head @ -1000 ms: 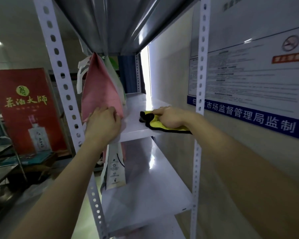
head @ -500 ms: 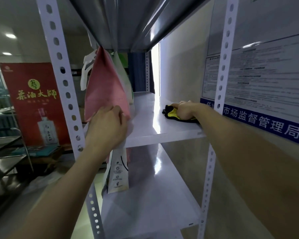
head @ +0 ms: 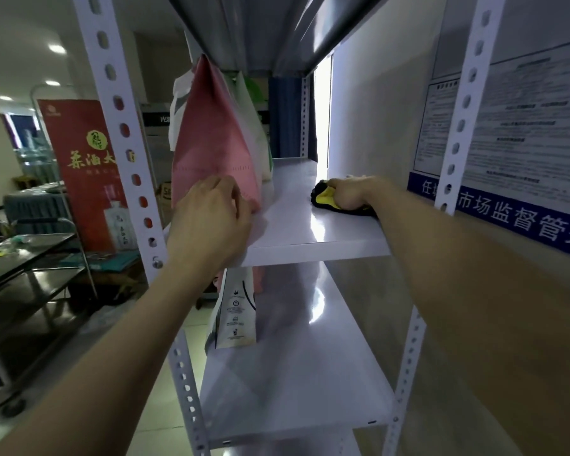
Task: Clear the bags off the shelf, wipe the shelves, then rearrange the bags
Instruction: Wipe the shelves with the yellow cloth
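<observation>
gripping pink bag (head: 216,143) at lower edge with left hand (head: 211,220), fingers curled; upright at shelf (head: 293,228) left front. pressing yellow cloth (head: 325,196) onto same shelf by wall (head: 375,126) with right hand (head: 354,195), fingers curled round it.

Metal rack, white perforated uprights (head: 125,166). Middle shelf (head: 310,235): pink bag (head: 211,143) upright at left edge, near end; white bags (head: 259,136) just behind it, farther in. Yellow-black cloth (head: 324,195) flat at right side, farther in. Lower shelf (head: 293,373): printed white bag (head: 236,311) upright at left; pink item (head: 260,279) behind it, mostly hidden.
</observation>
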Available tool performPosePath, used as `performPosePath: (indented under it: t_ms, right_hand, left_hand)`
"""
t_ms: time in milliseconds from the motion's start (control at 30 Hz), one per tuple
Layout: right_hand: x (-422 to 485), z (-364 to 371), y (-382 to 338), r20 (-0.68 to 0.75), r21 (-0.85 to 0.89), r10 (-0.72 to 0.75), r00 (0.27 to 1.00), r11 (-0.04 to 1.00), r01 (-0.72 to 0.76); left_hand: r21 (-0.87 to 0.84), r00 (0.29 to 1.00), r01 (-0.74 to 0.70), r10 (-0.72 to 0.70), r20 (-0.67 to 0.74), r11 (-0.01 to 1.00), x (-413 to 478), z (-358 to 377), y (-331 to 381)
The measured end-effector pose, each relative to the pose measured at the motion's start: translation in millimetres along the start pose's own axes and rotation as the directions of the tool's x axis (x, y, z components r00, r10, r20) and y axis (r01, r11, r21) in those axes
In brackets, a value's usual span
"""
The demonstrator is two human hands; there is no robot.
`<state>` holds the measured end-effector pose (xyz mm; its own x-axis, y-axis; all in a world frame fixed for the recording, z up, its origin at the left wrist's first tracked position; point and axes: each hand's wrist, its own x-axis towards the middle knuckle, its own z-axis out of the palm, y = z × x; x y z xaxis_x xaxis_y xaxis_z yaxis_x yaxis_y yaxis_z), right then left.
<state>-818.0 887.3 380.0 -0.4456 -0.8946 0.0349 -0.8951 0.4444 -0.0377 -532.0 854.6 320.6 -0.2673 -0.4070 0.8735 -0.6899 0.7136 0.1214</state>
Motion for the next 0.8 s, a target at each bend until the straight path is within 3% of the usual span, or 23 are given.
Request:
performPosePath:
  t_ms: [133,300,400,467,533,633,800]
  right_hand:
    - [-48,4,-4,0.004,0.002,-0.030,1.000,1.000,0.030]
    - [-100,10,-6,-0.049,0.065,-0.067,0.997,0.995,0.070]
    - [-121,16,-16,-0.109,0.044,-0.089,0.990,0.995,0.094]
    - [-130,18,-29,-0.144,0.050,-0.103,0.984,0.993,0.112]
    - [-136,21,-48,-0.146,0.084,-0.134,0.980,0.986,0.147]
    - [-139,26,-86,-0.138,0.134,-0.183,0.973,0.970,0.201]
    - [-143,25,-161,-0.141,0.086,-0.293,0.946,0.948,0.307]
  left_hand:
    - [-0.081,0.997,-0.022,0.016,-0.072,0.996,0,-9,4]
    - [-0.121,0.906,-0.278,0.219,-0.362,0.953,-17,-25,-3]
    - [-0.081,0.849,-0.237,0.166,-0.501,0.968,-37,-33,-27]
    - [-0.151,0.863,-0.139,0.044,-0.504,0.979,-53,-39,-44]
    - [-0.270,0.908,-0.011,-0.104,-0.406,0.963,-76,-42,-60]
    - [-0.429,0.967,0.198,-0.247,-0.062,0.882,-128,-40,-78]
    - [-0.462,0.903,0.338,-0.144,0.405,0.820,-197,-20,-84]
